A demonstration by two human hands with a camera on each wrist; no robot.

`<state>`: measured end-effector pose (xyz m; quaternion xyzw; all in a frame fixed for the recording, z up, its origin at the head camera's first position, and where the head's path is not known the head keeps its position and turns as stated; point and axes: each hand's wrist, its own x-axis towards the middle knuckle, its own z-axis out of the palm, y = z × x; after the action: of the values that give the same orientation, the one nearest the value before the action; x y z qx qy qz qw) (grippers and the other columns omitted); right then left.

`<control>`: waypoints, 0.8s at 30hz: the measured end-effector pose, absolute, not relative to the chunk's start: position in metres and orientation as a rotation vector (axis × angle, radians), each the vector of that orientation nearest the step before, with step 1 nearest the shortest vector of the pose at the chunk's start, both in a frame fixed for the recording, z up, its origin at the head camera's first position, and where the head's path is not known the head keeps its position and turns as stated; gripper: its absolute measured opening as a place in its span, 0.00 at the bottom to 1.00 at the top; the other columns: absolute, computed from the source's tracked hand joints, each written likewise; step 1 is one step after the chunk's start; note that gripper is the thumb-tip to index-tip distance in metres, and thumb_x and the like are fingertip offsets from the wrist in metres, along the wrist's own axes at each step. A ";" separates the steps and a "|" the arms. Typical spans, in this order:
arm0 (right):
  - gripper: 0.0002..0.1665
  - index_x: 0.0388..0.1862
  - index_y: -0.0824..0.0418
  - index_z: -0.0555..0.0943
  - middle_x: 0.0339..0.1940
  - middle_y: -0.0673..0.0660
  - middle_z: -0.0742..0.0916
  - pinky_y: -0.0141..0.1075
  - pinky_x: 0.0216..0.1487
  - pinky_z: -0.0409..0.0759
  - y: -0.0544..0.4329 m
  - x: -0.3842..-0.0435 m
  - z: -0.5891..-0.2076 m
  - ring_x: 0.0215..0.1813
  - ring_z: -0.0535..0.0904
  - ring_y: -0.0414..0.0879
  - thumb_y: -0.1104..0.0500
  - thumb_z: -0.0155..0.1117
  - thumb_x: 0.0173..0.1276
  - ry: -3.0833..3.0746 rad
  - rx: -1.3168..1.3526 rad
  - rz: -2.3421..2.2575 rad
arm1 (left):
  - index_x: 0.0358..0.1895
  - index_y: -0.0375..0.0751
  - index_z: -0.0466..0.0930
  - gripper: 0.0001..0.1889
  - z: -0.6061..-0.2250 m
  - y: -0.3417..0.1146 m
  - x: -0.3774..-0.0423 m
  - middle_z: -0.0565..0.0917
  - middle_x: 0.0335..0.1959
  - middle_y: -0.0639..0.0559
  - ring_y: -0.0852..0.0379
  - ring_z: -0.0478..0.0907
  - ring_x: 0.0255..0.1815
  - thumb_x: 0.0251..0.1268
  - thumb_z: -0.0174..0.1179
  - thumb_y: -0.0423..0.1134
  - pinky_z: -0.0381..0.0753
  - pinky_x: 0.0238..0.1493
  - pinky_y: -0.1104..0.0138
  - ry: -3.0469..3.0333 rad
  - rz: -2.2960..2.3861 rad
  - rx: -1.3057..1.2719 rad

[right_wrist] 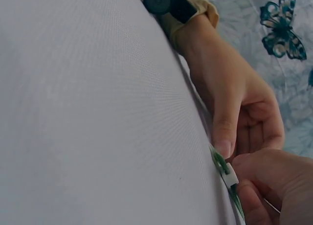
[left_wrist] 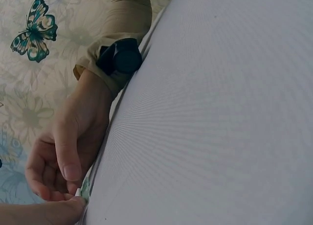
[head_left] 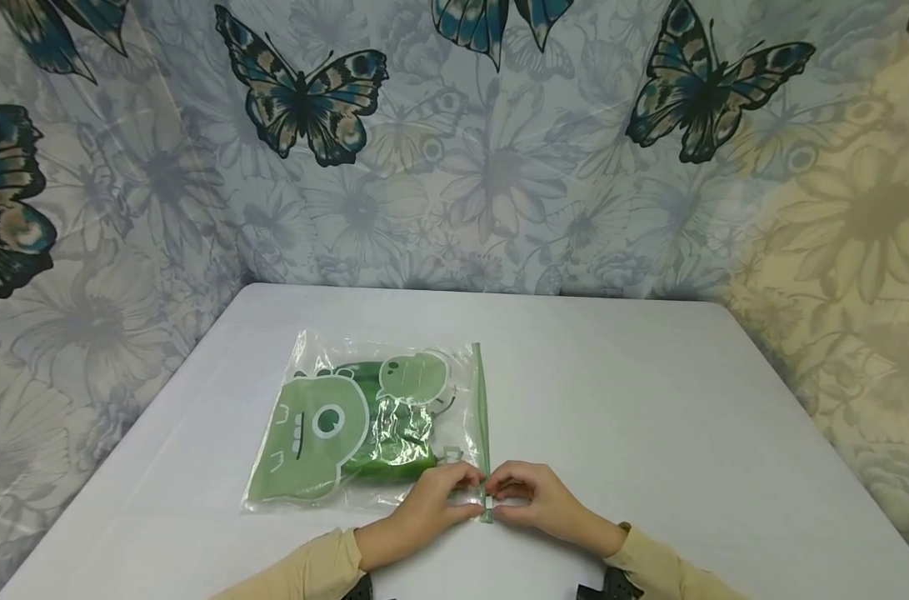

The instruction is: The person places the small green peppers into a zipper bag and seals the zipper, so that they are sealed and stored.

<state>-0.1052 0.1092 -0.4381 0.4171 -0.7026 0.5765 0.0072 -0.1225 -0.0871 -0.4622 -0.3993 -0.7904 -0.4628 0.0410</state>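
Observation:
A clear plastic zip bag (head_left: pixel 461 371) lies flat on the table, printed with light green cartoon creatures, a shiny darker green item (head_left: pixel 394 442) inside it. Its green zip strip (head_left: pixel 481 400) runs down the right side. At the strip's near end sits a small white slider (right_wrist: pixel 231 175). My left hand (head_left: pixel 435 500) pinches the bag's near right corner beside the strip, thumb and fingers curled. From the other side my right hand (head_left: pixel 540 504) holds the slider end between thumb and fingers. The fingertips of both hands almost meet there.
The white table (head_left: pixel 611 400) reaches back to a wall covering (head_left: pixel 499 200) with butterflies and flowers, which also runs along both sides. Black wrist cameras (head_left: pixel 611 583) sit at the sleeve cuffs, near the table's front edge.

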 end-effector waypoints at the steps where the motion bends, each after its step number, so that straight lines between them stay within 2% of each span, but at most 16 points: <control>1: 0.15 0.35 0.75 0.75 0.32 0.67 0.80 0.41 0.34 0.80 0.109 -0.105 -0.438 0.35 0.79 0.54 0.82 0.62 0.47 -2.204 1.290 1.790 | 0.32 0.39 0.74 0.14 -0.462 -0.087 -0.123 0.81 0.36 0.52 0.63 0.76 0.38 0.43 0.69 0.30 0.73 0.42 0.76 -2.421 -1.415 -1.224; 10: 0.14 0.29 0.70 0.79 0.27 0.61 0.82 0.37 0.26 0.78 0.099 -0.101 -0.431 0.27 0.77 0.50 0.80 0.66 0.42 -2.271 1.178 1.518 | 0.38 0.41 0.77 0.12 -0.461 -0.089 -0.122 0.81 0.38 0.55 0.63 0.76 0.41 0.49 0.67 0.36 0.72 0.45 0.73 -2.455 -1.321 -1.253; 24: 0.14 0.28 0.70 0.77 0.25 0.61 0.81 0.36 0.22 0.77 0.098 -0.099 -0.429 0.23 0.75 0.49 0.81 0.66 0.42 -2.323 1.095 1.564 | 0.41 0.40 0.77 0.14 -0.458 -0.090 -0.123 0.81 0.40 0.54 0.65 0.75 0.43 0.50 0.66 0.36 0.71 0.45 0.76 -2.474 -1.285 -1.295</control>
<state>-0.0994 0.0983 -0.4293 0.3634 -0.7707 0.5191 0.0672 -0.1230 -0.0899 -0.4585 -0.4212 -0.8042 -0.4179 0.0338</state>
